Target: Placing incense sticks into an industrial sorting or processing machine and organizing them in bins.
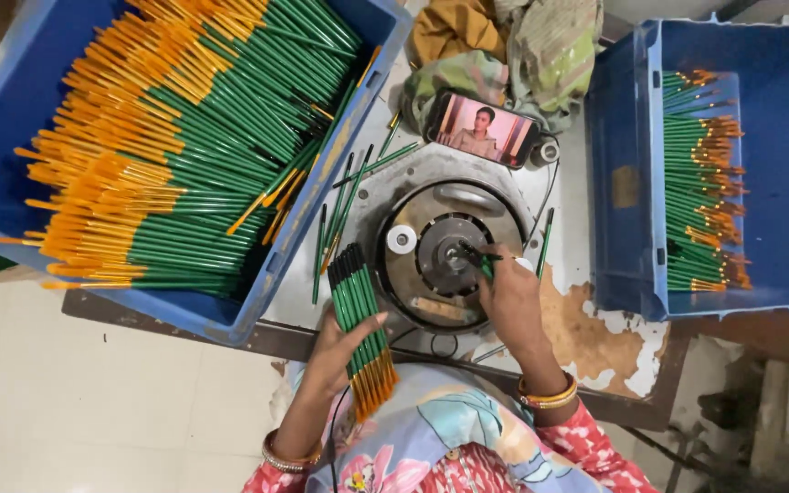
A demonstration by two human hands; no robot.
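Head view: a bundle of green pens (360, 315) is gripped in the left hand (338, 345), fingers curled round it, orange ends near. A single green pen (483, 259) is pinched by the right hand (510, 297) at the centre of the round metal machine (440, 242). A phone (482, 130) lies just beyond. Blue crates of pens flank the machine: the left crate (11, 55) overhangs the table edge, the right crate (623, 183) sits close.

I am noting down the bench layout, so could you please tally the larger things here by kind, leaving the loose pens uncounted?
Blue crates of green pens: 2, left crate, right crate
Round metal machine: 1
Phone: 1
Pen bundle in the left hand: 1
Total: 5
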